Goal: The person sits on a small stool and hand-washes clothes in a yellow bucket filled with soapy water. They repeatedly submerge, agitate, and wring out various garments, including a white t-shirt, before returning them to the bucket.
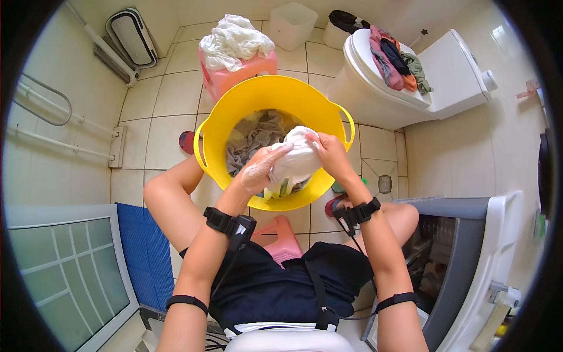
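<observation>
A wet white garment (pixel 295 165) with a yellow-green patch near its lower end is held up over a yellow plastic tub (pixel 281 90). My left hand (pixel 263 169), with soap suds on its back, grips the garment's left side. At its upper right, my right hand (pixel 330 152) pinches the cloth between thumb and fingers. Grey and other wet clothes (pixel 259 136) lie in the tub below, partly hidden by the hands and the white cloth. The tub stands on the tiled floor between my knees, its two loop handles at left and right.
White cloths (pixel 235 42) are heaped on a pink plastic stool (pixel 224 77) beyond the tub. Coloured clothes (pixel 393 61) lie on the closed toilet lid (pixel 360 48). A white bin (pixel 292 26) stands at the back, a floor drain (pixel 385 184) at right, a blue mat (pixel 147 251) at left.
</observation>
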Available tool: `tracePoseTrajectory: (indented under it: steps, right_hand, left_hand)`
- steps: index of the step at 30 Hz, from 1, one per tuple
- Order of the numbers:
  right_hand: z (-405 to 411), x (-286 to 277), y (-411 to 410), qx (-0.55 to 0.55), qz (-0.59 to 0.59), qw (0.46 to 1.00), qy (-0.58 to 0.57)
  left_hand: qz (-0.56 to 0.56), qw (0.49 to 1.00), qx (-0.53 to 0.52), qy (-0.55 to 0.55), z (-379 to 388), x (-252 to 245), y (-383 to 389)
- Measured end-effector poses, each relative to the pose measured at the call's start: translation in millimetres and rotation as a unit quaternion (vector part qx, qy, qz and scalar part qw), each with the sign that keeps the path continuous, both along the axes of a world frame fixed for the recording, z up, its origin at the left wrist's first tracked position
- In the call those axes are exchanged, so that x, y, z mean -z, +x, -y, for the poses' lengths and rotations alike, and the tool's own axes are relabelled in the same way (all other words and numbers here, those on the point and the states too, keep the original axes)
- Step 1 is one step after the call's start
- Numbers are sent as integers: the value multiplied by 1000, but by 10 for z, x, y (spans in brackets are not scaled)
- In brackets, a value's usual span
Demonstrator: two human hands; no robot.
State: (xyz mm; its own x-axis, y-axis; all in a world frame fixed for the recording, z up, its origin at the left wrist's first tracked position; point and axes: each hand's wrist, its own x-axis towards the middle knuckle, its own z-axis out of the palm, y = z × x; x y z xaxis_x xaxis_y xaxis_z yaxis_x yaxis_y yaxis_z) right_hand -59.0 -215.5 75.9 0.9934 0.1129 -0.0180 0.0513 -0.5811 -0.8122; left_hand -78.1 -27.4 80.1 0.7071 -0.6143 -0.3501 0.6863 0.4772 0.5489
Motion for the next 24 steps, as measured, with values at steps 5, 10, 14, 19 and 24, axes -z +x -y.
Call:
tracePoseTrajectory:
  steps: [5,10,14,19,24]
  right_hand:
    - [172,-139,-27,-66,-172,972,145]
    - [183,-288,-11,-191,-233,954,4]
    - [94,-344,-62,-69,-241,950,186]
    - [-179,-158,-139,-28,-79,992,95]
    - [-669,-207,-481,-52,264,948,-172]
  left_hand:
    - [185,954,-5,235,-138,-276,9]
    - [300,898,-47,317,-132,-76,7]
    - [299,899,-145,286,-34,125,-34]
    - [289,887,-193,305,131,216,-40]
    - [-3,973,-232,14,376,342,-97]
